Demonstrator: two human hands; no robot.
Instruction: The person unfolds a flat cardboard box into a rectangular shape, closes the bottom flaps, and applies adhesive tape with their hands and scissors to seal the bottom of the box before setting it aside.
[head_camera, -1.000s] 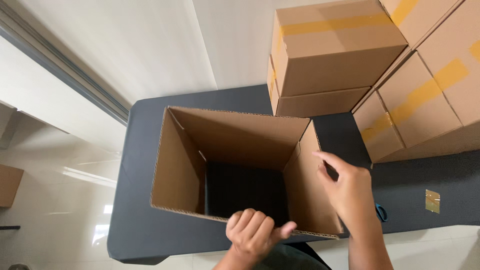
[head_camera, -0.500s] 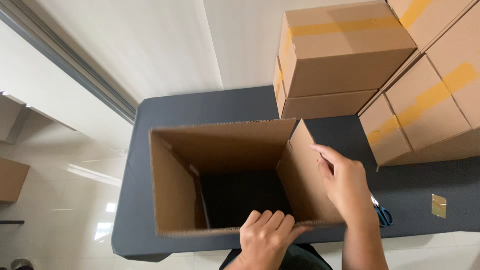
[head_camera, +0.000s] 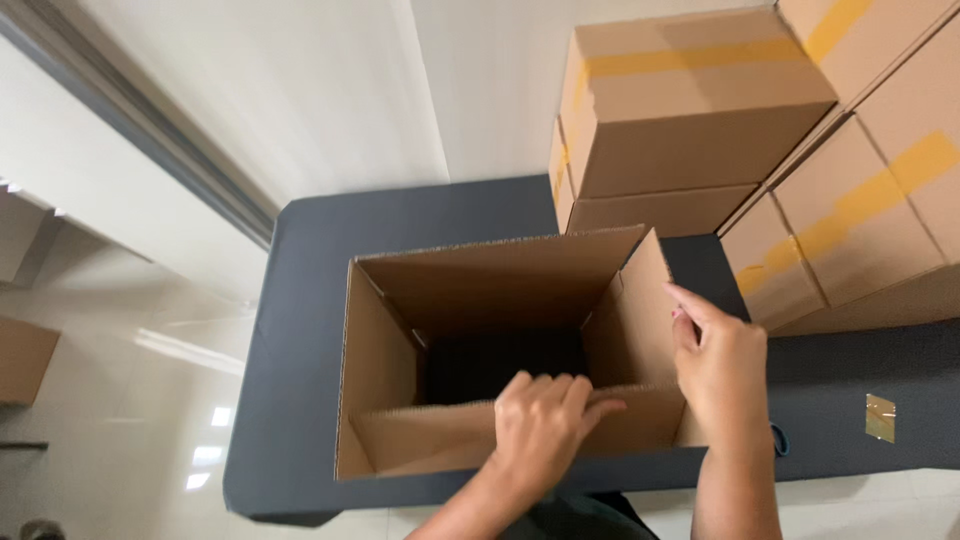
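An open brown cardboard box (head_camera: 500, 290) stands on a dark table (head_camera: 400, 215), its flaps up and its inside dark. My left hand (head_camera: 545, 425) lies on the near flap, fingers curled over its top edge and pressing it inward. My right hand (head_camera: 720, 370) rests flat against the outside of the right flap, fingers pointing up along it. Neither hand holds a loose object.
Several sealed cardboard boxes with yellow tape (head_camera: 690, 110) are stacked at the back right, close to the open box. A small piece of tape (head_camera: 879, 417) sticks to the table at the right. A blue object (head_camera: 779, 438) peeks out behind my right wrist. Another box (head_camera: 25, 360) sits on the floor at left.
The box has turned square to me. My left hand moved up from the near rim onto the near flap and folds it inward; my right hand stayed on the right flap.
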